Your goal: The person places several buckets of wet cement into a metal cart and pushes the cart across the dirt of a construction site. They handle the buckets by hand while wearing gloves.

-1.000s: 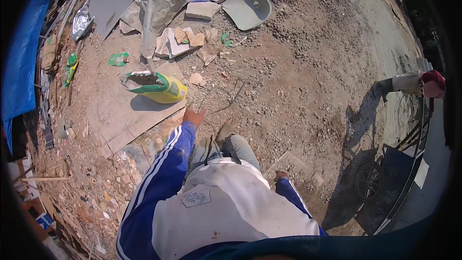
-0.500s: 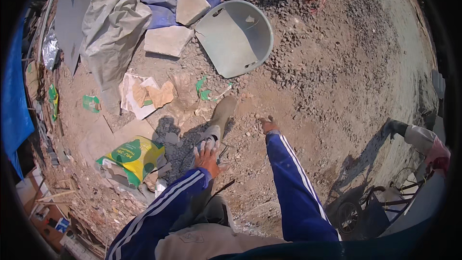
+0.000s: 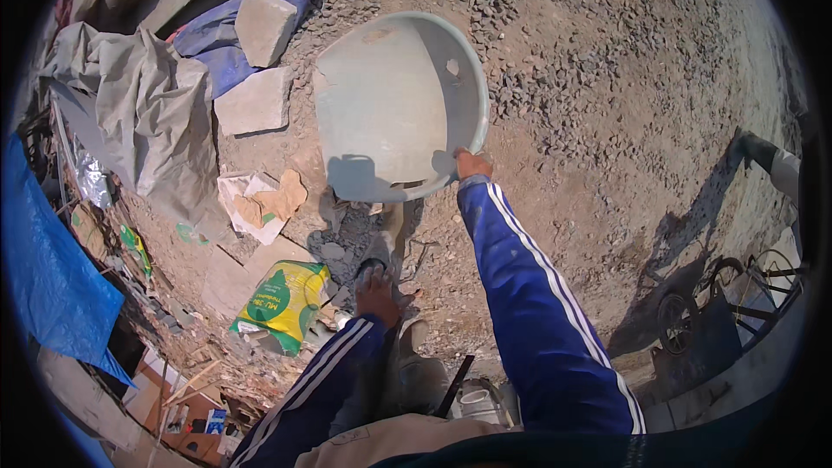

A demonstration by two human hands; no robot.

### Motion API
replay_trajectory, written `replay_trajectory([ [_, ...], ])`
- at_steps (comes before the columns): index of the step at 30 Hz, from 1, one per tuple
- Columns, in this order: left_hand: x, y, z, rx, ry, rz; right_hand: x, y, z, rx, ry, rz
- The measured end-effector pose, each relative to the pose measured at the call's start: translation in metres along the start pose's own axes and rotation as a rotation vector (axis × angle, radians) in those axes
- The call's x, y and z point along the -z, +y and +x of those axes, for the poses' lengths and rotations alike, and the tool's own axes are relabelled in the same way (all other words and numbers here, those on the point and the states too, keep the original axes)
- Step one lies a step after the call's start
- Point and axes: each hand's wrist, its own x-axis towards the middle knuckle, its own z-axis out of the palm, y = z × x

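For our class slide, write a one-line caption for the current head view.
Right hand gripping a pale, open-sided tub, left hand near a yellow-and-green bag.

Rough brown dirt ground point(image 3: 572, 217) carried loose dark-grey gravel point(image 3: 529, 26) at one o'clock, crumpled white-and-tan paper point(image 3: 276, 199) at nine, a pale angular stone slab point(image 3: 254, 102) at ten.
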Motion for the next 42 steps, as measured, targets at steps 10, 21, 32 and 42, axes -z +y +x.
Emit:
replay_trajectory([
  [10, 0.020, 0.074, -0.044, -0.384, -0.039, 0.446, 0.185, 0.670, -0.451, -0.775, 0.363, 0.615],
  [21, -0.100, 0.573, -0.164, -0.394, -0.241, -0.305, 0.192, 0.974, -0.626, -0.701, 1.035, 2.052],
  [32, -0.506, 1.022, -0.524, -0.974, -1.242, -0.103, 0.298, 1.313, -0.594, -0.586, 1.328, 2.174],
  [42, -0.774, 1.266, -0.723, -0.663, -1.204, -0.028, 0.362, 1.604, -0.663, -0.622, 1.730, 2.243],
])
